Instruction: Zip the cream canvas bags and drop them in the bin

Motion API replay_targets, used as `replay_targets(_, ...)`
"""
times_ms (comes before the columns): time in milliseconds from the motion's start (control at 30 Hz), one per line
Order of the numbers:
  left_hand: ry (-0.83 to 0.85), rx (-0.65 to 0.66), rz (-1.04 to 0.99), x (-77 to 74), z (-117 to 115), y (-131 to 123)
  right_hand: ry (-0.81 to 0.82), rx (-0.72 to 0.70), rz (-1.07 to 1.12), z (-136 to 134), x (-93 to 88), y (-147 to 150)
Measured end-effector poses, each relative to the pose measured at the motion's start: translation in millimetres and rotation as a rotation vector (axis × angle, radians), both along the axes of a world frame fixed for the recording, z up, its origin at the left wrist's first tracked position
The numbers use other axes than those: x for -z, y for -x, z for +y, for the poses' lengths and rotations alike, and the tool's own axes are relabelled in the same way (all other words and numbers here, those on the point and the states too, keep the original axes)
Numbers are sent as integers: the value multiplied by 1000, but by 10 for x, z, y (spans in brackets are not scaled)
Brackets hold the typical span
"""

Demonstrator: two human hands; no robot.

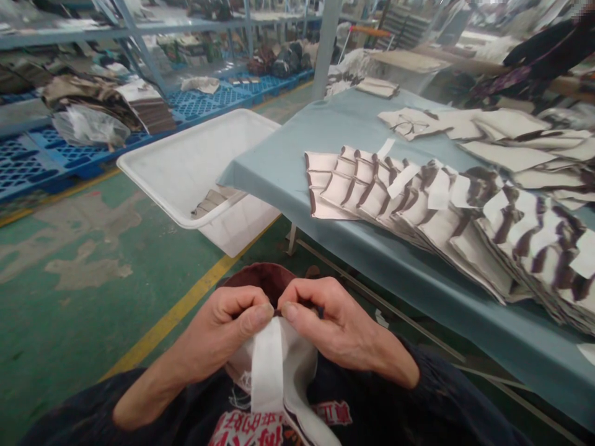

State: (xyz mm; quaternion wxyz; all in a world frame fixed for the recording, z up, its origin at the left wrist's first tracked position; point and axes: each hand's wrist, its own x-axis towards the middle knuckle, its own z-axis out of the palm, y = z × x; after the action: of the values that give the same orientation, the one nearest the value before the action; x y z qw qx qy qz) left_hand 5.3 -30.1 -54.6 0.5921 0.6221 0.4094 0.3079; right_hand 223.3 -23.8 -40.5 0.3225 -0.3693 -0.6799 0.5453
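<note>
Close to my chest, both hands pinch the brown edge of a cream fabric piece [300, 353], their fingertips almost meeting. My left hand [232, 325] is closed on that edge from the left, thumb on top. From the other side my right hand [330, 319] grips it the same way. A white strip [267, 365] hangs down from between the thumbs. Loose white threads [242, 384] dangle at the left of the cloth. Dark reddish-brown material [264, 277] curves up behind my fingers. What lies under the fingertips is hidden.
On the blue-covered table [274, 167] to the right lies a long overlapping row of cream pieces with brown edges [344, 186]. Glasses [409, 126] rest on more cloth behind. A white bin [149, 164] stands beyond the table's left corner. Blue pallets [195, 102] hold bundles farther back.
</note>
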Motion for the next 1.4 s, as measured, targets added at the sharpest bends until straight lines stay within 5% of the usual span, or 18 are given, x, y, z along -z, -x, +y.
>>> replay_targets(333, 49, 92, 31, -96, -22, 73, -97, 29, -44, -45, -32, -11)
replay_targets(833, -162, 60, 265, -143, -26, 37, 265, 33, -129, -20, -58, 32)
replay_targets(933, -122, 50, 257, -122, -18, 15, 109, 64, -236, -33, -39, 62)
replay_targets(1100, -50, 15, 188, -70, -40, -15, -476, 127, -544, -126, 29, 113)
replay_targets(1167, -4, 7, 104, -47, -56, -11, -577, 113, -502, -143, 49, 111)
replay_targets(1400, 167, -13, -115, -10, -78, 19, -170, -5, 25, -86, 114, 48)
